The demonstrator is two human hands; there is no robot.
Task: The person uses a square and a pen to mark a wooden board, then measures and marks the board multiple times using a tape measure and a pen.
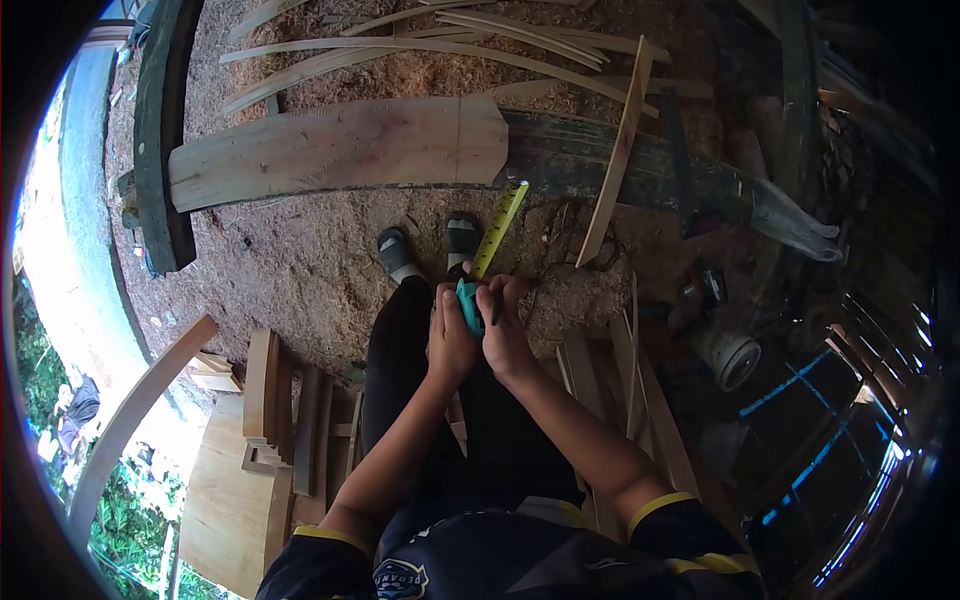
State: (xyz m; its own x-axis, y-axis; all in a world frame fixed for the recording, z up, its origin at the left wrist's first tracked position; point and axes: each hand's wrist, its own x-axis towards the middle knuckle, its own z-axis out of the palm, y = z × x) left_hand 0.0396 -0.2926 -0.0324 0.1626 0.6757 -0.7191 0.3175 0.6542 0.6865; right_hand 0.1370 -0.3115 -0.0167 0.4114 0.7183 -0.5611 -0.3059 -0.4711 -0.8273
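Observation:
My left hand [453,335] is wrapped round the left side of a teal tape measure [469,306]. From the other side my right hand [506,335] grips the same case, with a small dark object, maybe a pencil, by its fingers. A yellow blade [499,230] sticks out of the case, up and slightly right, its end near the right end of a pale wooden board [340,150]. That board lies across a long dark beam [570,150].
Thin curved strips [420,45] lie on shavings beyond the board. A narrow slat [617,150] leans across the beam. Stacked wood pieces [262,390] stand lower left, a curved plank [135,420] beside them. A bucket [735,358] is at right.

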